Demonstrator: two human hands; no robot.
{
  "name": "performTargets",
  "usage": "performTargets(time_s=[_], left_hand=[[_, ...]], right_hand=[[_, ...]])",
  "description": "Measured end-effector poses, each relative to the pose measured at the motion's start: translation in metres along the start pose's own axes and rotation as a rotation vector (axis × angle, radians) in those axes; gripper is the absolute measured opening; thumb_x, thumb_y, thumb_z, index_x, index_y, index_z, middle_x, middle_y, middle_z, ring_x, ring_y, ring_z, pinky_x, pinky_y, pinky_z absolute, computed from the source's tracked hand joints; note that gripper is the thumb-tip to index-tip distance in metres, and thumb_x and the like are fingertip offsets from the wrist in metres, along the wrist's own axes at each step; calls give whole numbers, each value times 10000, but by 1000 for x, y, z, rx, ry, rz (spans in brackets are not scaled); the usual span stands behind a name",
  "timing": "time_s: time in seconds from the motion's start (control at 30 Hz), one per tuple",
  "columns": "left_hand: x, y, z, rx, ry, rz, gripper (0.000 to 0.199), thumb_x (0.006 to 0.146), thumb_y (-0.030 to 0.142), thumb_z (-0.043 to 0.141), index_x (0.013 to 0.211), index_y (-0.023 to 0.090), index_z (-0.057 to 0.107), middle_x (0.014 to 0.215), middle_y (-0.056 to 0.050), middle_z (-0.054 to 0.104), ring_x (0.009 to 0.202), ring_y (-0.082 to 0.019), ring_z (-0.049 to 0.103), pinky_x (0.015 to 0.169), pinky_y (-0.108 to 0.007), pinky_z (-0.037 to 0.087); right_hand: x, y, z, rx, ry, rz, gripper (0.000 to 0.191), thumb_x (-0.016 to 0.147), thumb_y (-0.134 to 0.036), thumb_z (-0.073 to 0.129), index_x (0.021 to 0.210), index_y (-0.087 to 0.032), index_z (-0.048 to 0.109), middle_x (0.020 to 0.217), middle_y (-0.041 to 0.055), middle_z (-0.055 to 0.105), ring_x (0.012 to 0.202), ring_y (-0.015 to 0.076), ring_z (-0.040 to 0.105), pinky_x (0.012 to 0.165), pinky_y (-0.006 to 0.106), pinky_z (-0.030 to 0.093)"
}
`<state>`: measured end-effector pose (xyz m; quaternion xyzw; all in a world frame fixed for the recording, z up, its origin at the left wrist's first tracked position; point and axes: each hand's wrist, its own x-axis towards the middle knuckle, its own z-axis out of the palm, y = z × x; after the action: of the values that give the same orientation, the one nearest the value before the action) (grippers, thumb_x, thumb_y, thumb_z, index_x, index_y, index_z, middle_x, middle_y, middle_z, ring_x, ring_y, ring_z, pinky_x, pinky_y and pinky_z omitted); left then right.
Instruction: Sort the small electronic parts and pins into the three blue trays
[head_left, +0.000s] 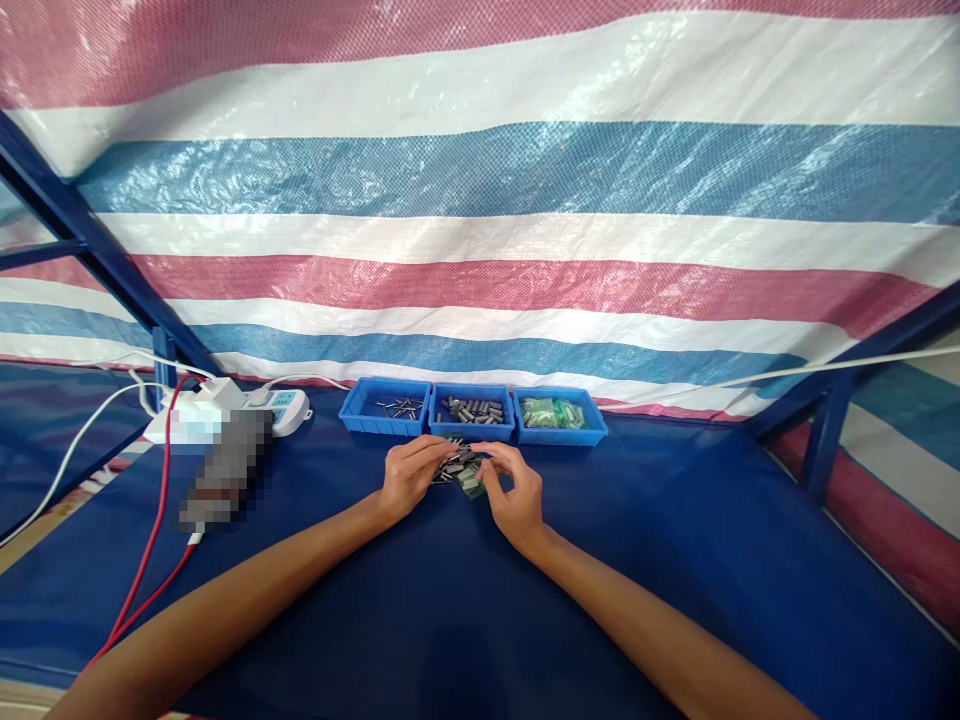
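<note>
A small heap of dark grey cylinders, thin metal pins and a green plastic packet (470,482) lies on the blue tabletop between my hands. My left hand (409,480) reaches over the heap's left side, its fingers pressed together; what is at their tips is too small to name. From the right, my right hand (517,492) curls its thumb and forefinger together at the heap's edge, and I cannot make out what they pinch. Just behind stand three blue bins: the left bin (385,427) with thin pins, the middle bin (472,432) with grey cylinders, the right bin (562,437) with green packets.
On the left of the blue tabletop (675,560) lie a white power strip (292,412), a blurred dark object (229,470) and a red cable (157,520). Striped sheeting (480,170) hangs behind, with blue metal frame bars (112,250) at both sides.
</note>
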<state>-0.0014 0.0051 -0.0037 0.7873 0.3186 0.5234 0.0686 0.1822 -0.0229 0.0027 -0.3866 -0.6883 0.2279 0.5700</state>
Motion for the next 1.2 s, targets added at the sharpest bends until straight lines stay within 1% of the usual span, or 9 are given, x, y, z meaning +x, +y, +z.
performTargets(time_s=[0.13,0.23,0.43,0.63,0.87,1.0,1.2], left_hand=[[1,1,0,19,4,16,188,891,167,538,997,191,691,906,-54,696,790,-129,661,694,-218,538],[3,4,-1,24,23,30,177,885,166,548,985,185,693,877,-53,698,765,-128,661,669,-214,536],[4,7,-2,27,21,52,194,890,146,530,998,182,687,844,-52,699,735,-122,657,641,-208,528],[1,7,-3,15,31,61,220,878,101,533,1017,188,680,832,-42,697,731,-114,654,643,-202,522],[0,6,-2,14,40,52,201,899,157,512,992,187,688,826,-48,700,721,-120,657,634,-206,525],[-1,5,-2,11,41,52,202,892,139,519,994,183,688,812,-46,698,710,-116,650,628,-207,518],[0,7,-2,8,49,47,204,886,131,528,1001,188,686,797,-41,693,698,-113,642,617,-206,513]], right_hand=[[0,0,0,-13,-3,2,226,901,-193,465,1091,-220,584,1022,57,674,674,137,655,662,285,561],[0,0,-1,-20,-3,-24,241,895,-187,471,1103,-226,585,1026,52,678,675,136,662,660,282,567],[-1,1,-1,-58,-2,-88,258,887,-168,471,1108,-231,586,1045,52,685,767,160,686,695,289,578],[-3,2,0,-73,-13,-112,244,882,-157,479,1092,-226,579,1081,64,679,757,163,689,687,296,582],[-2,-1,0,-95,-16,-149,260,876,-146,482,1104,-234,572,1076,56,683,749,152,691,678,278,578],[-3,0,0,-99,-14,-148,238,875,-158,483,1081,-226,581,1079,64,683,806,172,694,696,292,583],[-3,0,0,-90,-33,-162,254,865,-137,491,1087,-225,577,1101,70,673,945,197,672,786,324,576]])
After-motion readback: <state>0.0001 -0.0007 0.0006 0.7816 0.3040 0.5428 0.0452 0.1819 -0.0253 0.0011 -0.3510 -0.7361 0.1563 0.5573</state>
